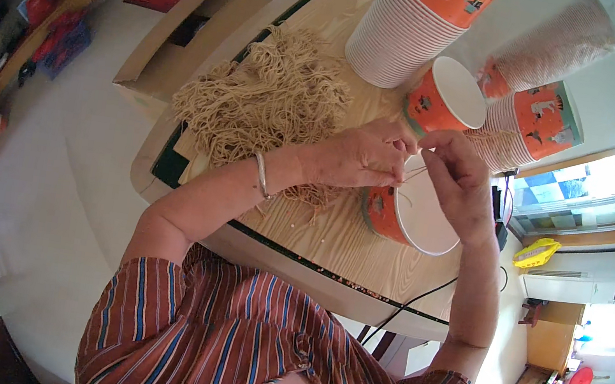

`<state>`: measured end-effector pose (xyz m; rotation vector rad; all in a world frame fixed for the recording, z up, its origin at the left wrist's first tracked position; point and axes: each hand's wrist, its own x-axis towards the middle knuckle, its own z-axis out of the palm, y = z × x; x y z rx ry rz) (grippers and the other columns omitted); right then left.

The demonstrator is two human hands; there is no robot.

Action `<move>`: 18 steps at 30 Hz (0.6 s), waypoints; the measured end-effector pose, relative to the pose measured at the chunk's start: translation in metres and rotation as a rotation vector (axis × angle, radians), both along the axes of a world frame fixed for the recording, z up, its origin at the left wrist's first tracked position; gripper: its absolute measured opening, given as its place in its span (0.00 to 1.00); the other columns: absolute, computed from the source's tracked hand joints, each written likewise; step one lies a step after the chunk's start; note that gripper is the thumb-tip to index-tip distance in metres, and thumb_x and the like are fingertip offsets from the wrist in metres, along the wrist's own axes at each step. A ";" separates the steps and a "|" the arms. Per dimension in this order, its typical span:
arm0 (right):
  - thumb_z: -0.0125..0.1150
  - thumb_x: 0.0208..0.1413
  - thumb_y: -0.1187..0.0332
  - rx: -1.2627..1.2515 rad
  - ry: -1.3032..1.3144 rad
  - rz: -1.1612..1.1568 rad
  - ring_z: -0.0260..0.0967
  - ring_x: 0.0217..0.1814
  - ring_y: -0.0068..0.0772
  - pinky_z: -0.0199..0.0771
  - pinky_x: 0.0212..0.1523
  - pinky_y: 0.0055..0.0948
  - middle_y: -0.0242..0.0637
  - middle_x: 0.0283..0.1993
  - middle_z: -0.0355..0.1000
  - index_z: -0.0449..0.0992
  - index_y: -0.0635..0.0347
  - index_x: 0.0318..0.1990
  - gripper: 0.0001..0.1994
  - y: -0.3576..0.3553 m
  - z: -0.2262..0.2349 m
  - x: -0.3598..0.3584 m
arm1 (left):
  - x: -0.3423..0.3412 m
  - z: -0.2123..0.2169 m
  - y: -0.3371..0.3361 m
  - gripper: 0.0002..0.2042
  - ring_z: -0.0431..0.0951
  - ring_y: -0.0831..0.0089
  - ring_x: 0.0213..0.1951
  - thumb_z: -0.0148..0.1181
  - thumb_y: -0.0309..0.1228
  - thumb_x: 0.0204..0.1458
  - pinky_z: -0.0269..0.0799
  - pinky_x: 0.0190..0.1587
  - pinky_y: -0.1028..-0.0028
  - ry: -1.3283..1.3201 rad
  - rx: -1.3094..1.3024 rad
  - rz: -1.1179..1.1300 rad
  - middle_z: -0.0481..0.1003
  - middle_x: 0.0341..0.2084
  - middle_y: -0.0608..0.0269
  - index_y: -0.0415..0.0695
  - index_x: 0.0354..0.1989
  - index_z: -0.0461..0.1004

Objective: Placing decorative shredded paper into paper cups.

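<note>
Cup (423, 218) partly behind the right hand (463, 178)

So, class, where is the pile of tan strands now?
In the head view, the pile lies on the table, left of the tall cup stack.

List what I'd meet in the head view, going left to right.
Cardboard box → tangle of tan strings → left hand → right hand → yellow item → red round object.
</note>
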<state>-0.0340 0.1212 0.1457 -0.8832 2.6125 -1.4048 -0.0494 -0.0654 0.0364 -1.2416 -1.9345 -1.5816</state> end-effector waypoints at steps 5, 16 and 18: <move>0.57 0.60 0.76 0.069 0.013 -0.086 0.65 0.32 0.14 0.67 0.35 0.18 0.26 0.30 0.69 0.73 0.64 0.40 0.03 0.035 0.012 -0.014 | 0.008 0.009 -0.005 0.08 0.72 0.63 0.46 0.67 0.28 0.46 0.69 0.53 0.64 0.249 -0.236 0.061 0.71 0.44 0.61 0.48 0.35 0.77; 0.57 0.62 0.70 -0.005 0.017 -0.146 0.63 0.30 0.16 0.67 0.33 0.19 0.26 0.29 0.67 0.73 0.65 0.39 0.06 0.051 0.015 -0.014 | 0.090 0.033 0.070 0.06 0.73 0.68 0.40 0.57 0.32 0.44 0.69 0.44 0.70 0.560 -0.498 0.216 0.72 0.30 0.65 0.46 0.29 0.74; 0.58 0.62 0.70 -0.117 -0.037 -0.167 0.63 0.29 0.16 0.67 0.31 0.20 0.26 0.29 0.67 0.73 0.64 0.39 0.06 0.043 0.012 -0.011 | 0.104 0.023 0.101 0.06 0.73 0.68 0.41 0.57 0.32 0.44 0.69 0.44 0.70 0.517 -0.491 0.257 0.73 0.30 0.65 0.45 0.29 0.74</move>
